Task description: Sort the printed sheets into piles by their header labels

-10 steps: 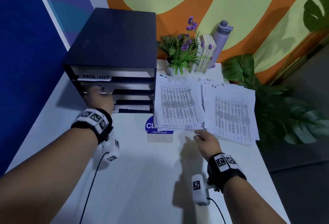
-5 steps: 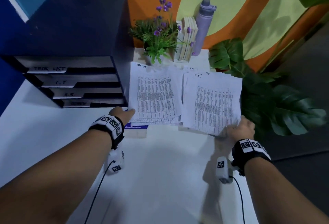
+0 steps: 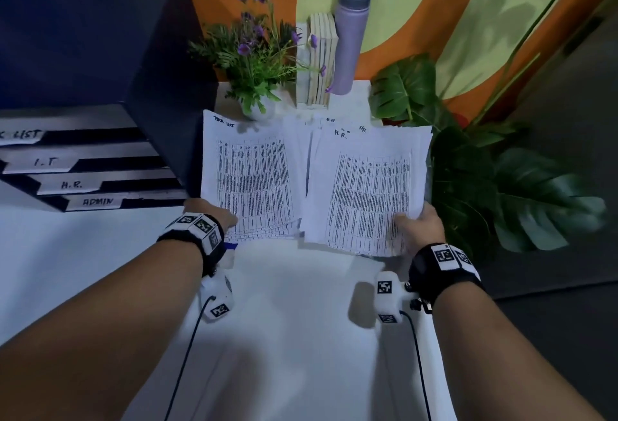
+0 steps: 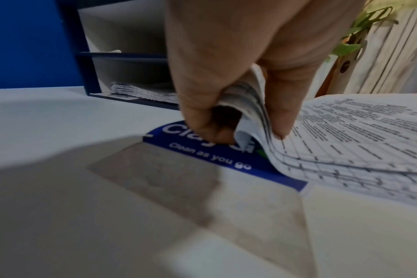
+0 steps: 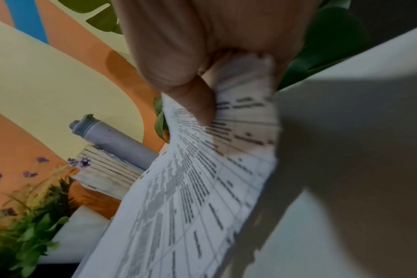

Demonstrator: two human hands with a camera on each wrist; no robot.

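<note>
Fingers of left hand pinch the Task List pile beside the organizer; right hand pinches the H.R. pile. Lift both level, avoid fanning.

you're at an office desk: a dark blue drawer organiser labelled i.t, h.r., admin, beside stacked white printed sheets.

Two side-by-side piles of printed sheets

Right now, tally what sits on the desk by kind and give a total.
Paper piles: 2
Drawer units: 1
Flower pots: 1
Bottles: 1
Book rows: 1
Stickers: 1
Total: 7
</note>
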